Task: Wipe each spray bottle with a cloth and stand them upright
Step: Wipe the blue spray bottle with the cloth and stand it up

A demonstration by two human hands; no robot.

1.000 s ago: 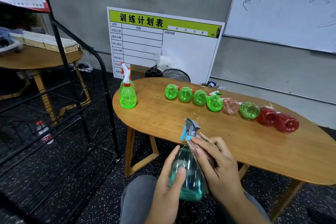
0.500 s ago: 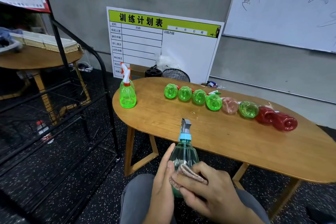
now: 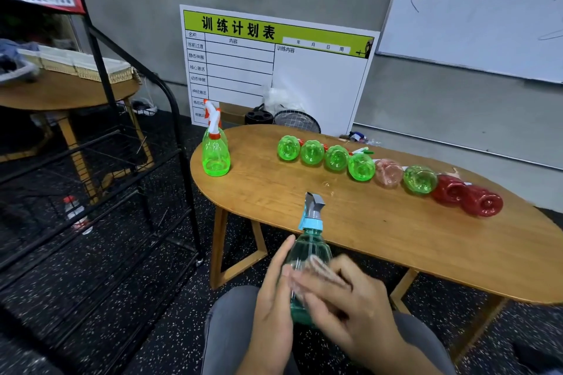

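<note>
- Head view, far left: a black metal wire rack stands on the dark speckled floor, with a round wooden side table behind it carrying pale woven baskets.
- At the left end of the oval wooden table stands an upright clear green plastic spray bottle with a white and orange trigger; a second one seems to stand right behind it.
- Just off the table's near edge, over the person's lap, the left hand grips a clear teal plastic spray bottle with a grey trigger head from its left side, thumb up along the shoulder, bottle upright.
- The right hand crosses the front of that bottle, fingers pressing a small pinkish cloth against it; the hand is blurred.
- Further back, a row of bottles lies on its side across the table, bases toward us: four green bottles, one pale pink bottle, another green one, then two red bottles at the right end.
- Behind the table a white planning board with a green header leans on the grey wall, and a whiteboard with doodles hangs to the right.
</note>
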